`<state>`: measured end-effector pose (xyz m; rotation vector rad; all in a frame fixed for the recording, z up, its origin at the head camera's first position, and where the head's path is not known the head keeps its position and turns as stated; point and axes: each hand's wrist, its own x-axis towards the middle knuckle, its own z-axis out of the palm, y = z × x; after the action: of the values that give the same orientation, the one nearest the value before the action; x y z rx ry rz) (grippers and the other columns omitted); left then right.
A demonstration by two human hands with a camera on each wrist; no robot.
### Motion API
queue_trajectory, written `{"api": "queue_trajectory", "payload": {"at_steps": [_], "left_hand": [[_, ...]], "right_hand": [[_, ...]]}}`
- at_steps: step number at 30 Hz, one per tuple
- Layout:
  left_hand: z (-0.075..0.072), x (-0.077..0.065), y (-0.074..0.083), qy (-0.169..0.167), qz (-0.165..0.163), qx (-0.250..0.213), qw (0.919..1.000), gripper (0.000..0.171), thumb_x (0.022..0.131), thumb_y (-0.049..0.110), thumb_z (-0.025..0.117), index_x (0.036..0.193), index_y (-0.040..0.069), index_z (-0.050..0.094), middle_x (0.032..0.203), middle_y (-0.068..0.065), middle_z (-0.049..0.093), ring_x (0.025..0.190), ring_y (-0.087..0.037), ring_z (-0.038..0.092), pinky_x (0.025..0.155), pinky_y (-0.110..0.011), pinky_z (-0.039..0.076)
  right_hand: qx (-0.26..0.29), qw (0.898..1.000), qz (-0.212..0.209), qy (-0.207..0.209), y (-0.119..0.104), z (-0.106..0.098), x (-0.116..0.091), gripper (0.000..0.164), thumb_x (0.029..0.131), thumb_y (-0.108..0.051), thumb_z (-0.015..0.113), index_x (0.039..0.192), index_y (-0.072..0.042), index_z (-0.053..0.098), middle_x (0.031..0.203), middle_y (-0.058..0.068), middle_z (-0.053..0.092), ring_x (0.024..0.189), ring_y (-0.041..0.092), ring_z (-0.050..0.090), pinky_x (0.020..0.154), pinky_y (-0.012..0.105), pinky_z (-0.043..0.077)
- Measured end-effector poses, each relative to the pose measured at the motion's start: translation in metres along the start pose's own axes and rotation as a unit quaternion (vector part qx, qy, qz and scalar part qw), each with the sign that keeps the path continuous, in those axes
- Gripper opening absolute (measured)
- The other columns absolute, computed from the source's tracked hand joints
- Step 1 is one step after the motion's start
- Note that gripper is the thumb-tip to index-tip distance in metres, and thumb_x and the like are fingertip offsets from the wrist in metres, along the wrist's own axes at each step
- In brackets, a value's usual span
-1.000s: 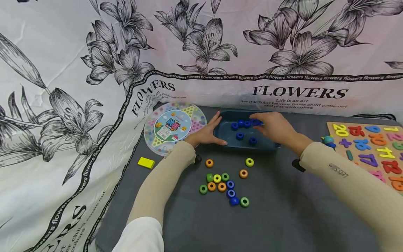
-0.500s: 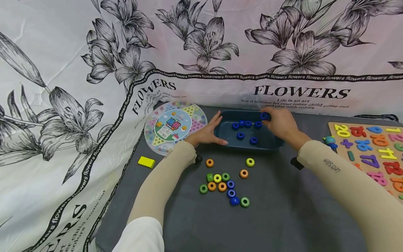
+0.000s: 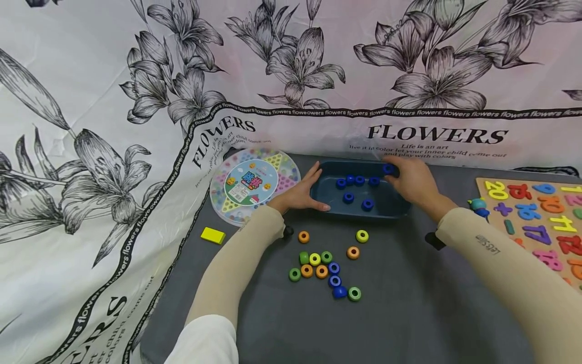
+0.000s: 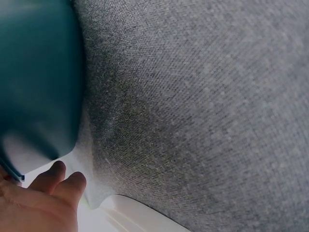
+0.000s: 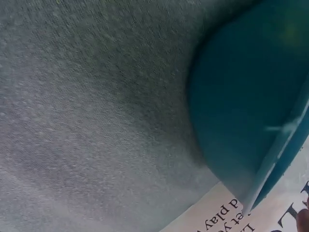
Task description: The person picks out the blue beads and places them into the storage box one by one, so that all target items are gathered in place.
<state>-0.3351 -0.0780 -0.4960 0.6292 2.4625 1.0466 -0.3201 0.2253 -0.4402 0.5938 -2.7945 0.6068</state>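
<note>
The blue rectangular tray (image 3: 359,214) lies on the grey table, with several blue pony beads (image 3: 367,204) in it. My right hand (image 3: 417,186) pinches one blue pony bead (image 3: 388,169) above the tray's far right corner. At the tray's left end my left hand (image 3: 296,197) rests with thumb and fingers spread, the thumb on the front rim. In the left wrist view, the left hand's fingers (image 4: 70,187) lie beside the tray's outer wall. Only a sliver of the right hand (image 5: 303,220) shows in the right wrist view; its bead is out of sight there.
Several orange, green, yellow and blue beads (image 3: 321,271) lie loose on the table (image 3: 391,323) before the tray. Left stand a round game box (image 3: 250,182) and a yellow block (image 3: 212,235). A number puzzle board (image 3: 514,202) and a small figure (image 3: 478,206) are at right.
My right hand has moved right with its blue bead, from over the tray's inside to the far right corner. Another blue bead it covered is now visible. The left hand stays put.
</note>
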Motion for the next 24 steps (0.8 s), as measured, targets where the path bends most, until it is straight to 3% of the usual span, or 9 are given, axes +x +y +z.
{"api": "queue_trajectory", "payload": {"at_steps": [4, 6, 8, 10, 12, 15, 16, 18, 24], "left_hand": [[-0.003, -0.002, 0.002, -0.007, -0.005, -0.002, 1.0000, 0.111, 0.074, 0.040, 0.077, 0.151, 0.017, 0.000, 0.153, 0.018, -0.022, 0.145, -0.012, -0.010, 0.117, -0.043, 0.012], [-0.001, -0.002, 0.001, -0.005, -0.005, -0.006, 1.0000, 0.111, 0.074, 0.039, 0.077, 0.151, 0.017, 0.001, 0.154, 0.018, -0.020, 0.145, -0.013, -0.009, 0.117, -0.043, 0.012], [0.000, -0.002, 0.001, -0.001, -0.003, -0.010, 0.9999, 0.111, 0.074, 0.038, 0.077, 0.151, 0.016, 0.001, 0.154, 0.017, -0.020, 0.146, -0.013, -0.008, 0.117, -0.043, 0.013], [-0.001, -0.002, 0.001, 0.004, -0.002, -0.011, 0.9999, 0.111, 0.074, 0.037, 0.078, 0.151, 0.016, 0.001, 0.154, 0.018, -0.020, 0.146, -0.013, -0.007, 0.117, -0.043, 0.015], [-0.003, 0.000, 0.001, 0.007, -0.001, -0.008, 0.9999, 0.112, 0.073, 0.037, 0.078, 0.151, 0.017, 0.001, 0.154, 0.019, -0.020, 0.145, -0.012, -0.007, 0.117, -0.042, 0.016], [-0.004, 0.002, 0.001, 0.007, -0.003, -0.003, 1.0000, 0.112, 0.073, 0.039, 0.078, 0.151, 0.020, -0.001, 0.153, 0.021, -0.021, 0.145, -0.011, -0.008, 0.117, -0.042, 0.016], [-0.004, 0.002, 0.002, 0.006, -0.003, -0.002, 1.0000, 0.112, 0.073, 0.039, 0.077, 0.151, 0.020, -0.001, 0.153, 0.020, -0.021, 0.145, -0.012, -0.008, 0.117, -0.042, 0.016], [-0.003, 0.002, 0.002, 0.006, -0.001, -0.002, 1.0000, 0.112, 0.073, 0.039, 0.078, 0.151, 0.019, -0.001, 0.153, 0.019, -0.021, 0.145, -0.012, -0.008, 0.117, -0.042, 0.016], [0.001, 0.000, 0.001, 0.007, -0.002, 0.004, 1.0000, 0.112, 0.074, 0.039, 0.077, 0.151, 0.017, 0.000, 0.154, 0.016, -0.020, 0.146, -0.013, -0.007, 0.117, -0.043, 0.016]], "right_hand": [[0.014, 0.999, -0.031, 0.032, -0.011, 0.002, -0.009, 0.051, 0.082, -0.013, 0.071, 0.129, -0.005, 0.053, 0.118, 0.020, 0.063, 0.071, 0.031, 0.063, 0.065, 0.044, 0.048], [0.024, 0.995, -0.083, 0.050, -0.023, 0.006, -0.020, 0.046, 0.081, -0.014, 0.072, 0.124, -0.005, 0.057, 0.117, 0.017, 0.064, 0.081, 0.031, 0.065, 0.071, 0.046, 0.050], [0.028, 0.985, -0.164, 0.048, -0.043, 0.011, -0.034, 0.036, 0.079, -0.013, 0.073, 0.113, -0.006, 0.063, 0.108, 0.012, 0.067, 0.088, 0.027, 0.066, 0.074, 0.043, 0.052], [0.026, 0.964, -0.263, 0.011, -0.066, 0.017, -0.052, 0.026, 0.077, -0.013, 0.073, 0.102, -0.009, 0.066, 0.096, 0.005, 0.068, 0.083, 0.018, 0.065, 0.070, 0.036, 0.053], [0.014, 0.935, -0.349, -0.059, -0.089, 0.025, -0.075, 0.020, 0.079, -0.018, 0.072, 0.098, -0.015, 0.066, 0.089, -0.004, 0.067, 0.080, 0.010, 0.063, 0.068, 0.029, 0.052], [-0.027, 0.890, -0.419, -0.176, -0.116, 0.039, -0.110, 0.015, 0.082, -0.029, 0.069, 0.094, -0.021, 0.065, 0.084, -0.011, 0.061, 0.074, 0.004, 0.058, 0.062, 0.024, 0.049], [-0.046, 0.881, -0.426, -0.201, -0.123, 0.044, -0.119, 0.015, 0.083, -0.032, 0.069, 0.093, -0.022, 0.065, 0.083, -0.012, 0.059, 0.073, 0.003, 0.057, 0.060, 0.023, 0.048], [-0.079, 0.871, -0.425, -0.232, -0.131, 0.050, -0.132, 0.015, 0.081, -0.036, 0.070, 0.090, -0.024, 0.064, 0.080, -0.011, 0.055, 0.070, 0.004, 0.055, 0.058, 0.023, 0.046], [-0.114, 0.879, -0.379, -0.265, -0.138, 0.058, -0.143, 0.015, 0.077, -0.031, 0.074, 0.088, -0.024, 0.066, 0.079, -0.008, 0.054, 0.067, 0.005, 0.054, 0.058, 0.026, 0.047]]}}
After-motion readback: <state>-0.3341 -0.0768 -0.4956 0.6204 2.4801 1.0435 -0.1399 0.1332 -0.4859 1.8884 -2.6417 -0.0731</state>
